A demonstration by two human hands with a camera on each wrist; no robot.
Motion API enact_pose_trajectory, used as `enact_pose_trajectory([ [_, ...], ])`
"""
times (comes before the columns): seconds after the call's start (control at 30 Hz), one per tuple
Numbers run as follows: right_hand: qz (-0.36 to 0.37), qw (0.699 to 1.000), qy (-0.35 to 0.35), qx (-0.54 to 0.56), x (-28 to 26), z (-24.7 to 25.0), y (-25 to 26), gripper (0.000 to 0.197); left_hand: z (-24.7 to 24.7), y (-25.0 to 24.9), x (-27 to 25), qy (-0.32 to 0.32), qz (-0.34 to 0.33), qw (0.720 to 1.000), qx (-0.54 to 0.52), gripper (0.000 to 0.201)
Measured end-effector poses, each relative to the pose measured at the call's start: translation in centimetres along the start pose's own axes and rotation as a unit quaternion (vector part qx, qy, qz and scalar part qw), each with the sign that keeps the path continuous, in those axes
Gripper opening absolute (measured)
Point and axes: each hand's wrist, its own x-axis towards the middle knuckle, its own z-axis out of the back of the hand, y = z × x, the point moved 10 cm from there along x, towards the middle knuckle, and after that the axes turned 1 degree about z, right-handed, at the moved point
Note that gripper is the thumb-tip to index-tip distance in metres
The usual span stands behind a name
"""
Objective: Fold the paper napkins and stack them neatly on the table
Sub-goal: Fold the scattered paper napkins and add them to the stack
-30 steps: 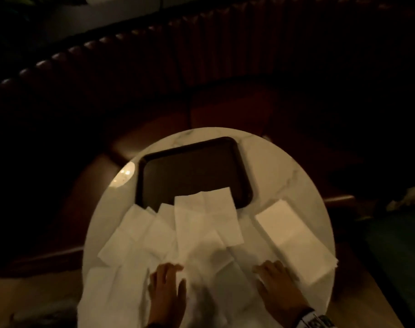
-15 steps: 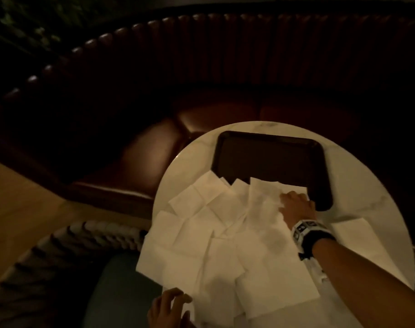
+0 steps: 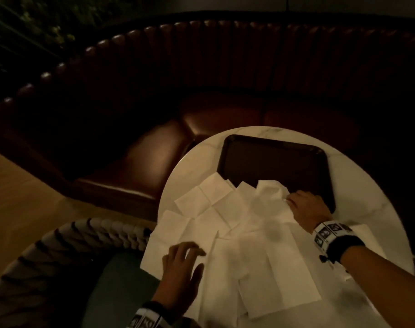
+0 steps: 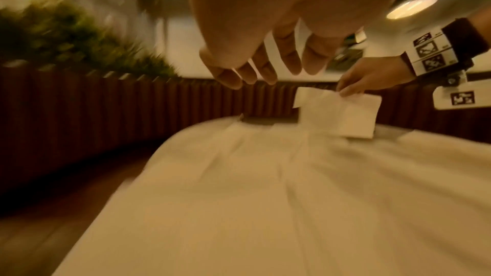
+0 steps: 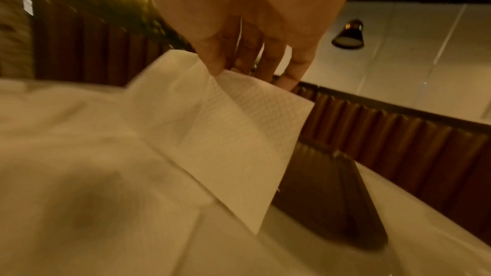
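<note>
- Napkin (image 5: 220, 125) at the far end of the pile is pinched by its edge in the right hand (image 3: 307, 205); part of it hangs in the air over the near edge of the tray (image 3: 273, 159).
- Thin paper like this could tear or crumple if that hand pulls fast while the low end is stuck under other sheets.
- Other napkins (image 3: 216, 223) lie loose and overlapping, spread on the table (image 3: 358, 185) on the near side of the tray. A quick tug may drag them along.
- Some sheets stick out past the table edge nearest the person; a bump could slide them off.
- Left hand (image 3: 181, 263) is over those near sheets, fingers spread and holding nothing. I cannot tell if it presses down. If not, the pile may shift.
- Folded napkins (image 3: 365, 230) lie on the near right side of the tray, by the right wrist; the arm could knock them crooked.
</note>
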Motion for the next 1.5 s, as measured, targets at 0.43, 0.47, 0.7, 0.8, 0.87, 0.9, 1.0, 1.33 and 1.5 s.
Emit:
enact_pose_trajectory([
  [0.43, 0.132, 0.964, -0.065, 0.222, -16.4, 12.8, 7.0, 0.017, 3.1, -18.1, 8.4, 0.166, -0.191, 0.94, -0.23, 0.085],
  [0.47, 0.124, 0.962, -0.067, 0.232, -17.2, 13.0, 6.9, 0.017, 2.8, -18.3, 7.9, 0.187, -0.206, 0.931, -0.237, 0.084],
  [0.7, 0.045, 0.943, -0.06, 0.324, -19.9, 11.8, 5.5, 0.016, 4.6, -17.8, 6.2, 0.132, -0.215, 0.918, -0.307, 0.032],
  [0.8, 0.011, 0.918, -0.063, 0.391, -20.6, 11.0, 5.0, 0.021, 6.0, -16.7, 5.7, 0.082, -0.199, 0.921, -0.326, 0.021],
  [0.87, 0.001, 0.912, -0.073, 0.405, -20.8, 10.9, 4.8, 0.026, 6.7, -15.6, 5.6, 0.076, -0.168, 0.913, -0.365, 0.02],
  [0.9, 0.002, 0.912, -0.084, 0.4, -20.9, 11.1, 4.7, 0.028, 7.0, -15.2, 5.5, 0.079, -0.155, 0.908, -0.381, 0.021],
  [1.0, 0.029, 0.92, -0.121, 0.371, -21.1, 11.9, 5.0, 0.03, 7.9, -14.5, 5.4, 0.076, -0.154, 0.91, -0.377, 0.018],
  [1.33, 0.058, 0.927, -0.134, 0.346, -20.8, 11.9, 5.0, 0.02, 8.6, -14.9, 5.8, 0.082, -0.188, 0.968, -0.147, 0.01],
  [1.5, 0.043, 0.934, -0.123, 0.333, -18.9, 12.9, 6.0, 0.043, 9.6, -17.4, 5.8, 0.057, -0.232, 0.965, -0.104, 0.006],
])
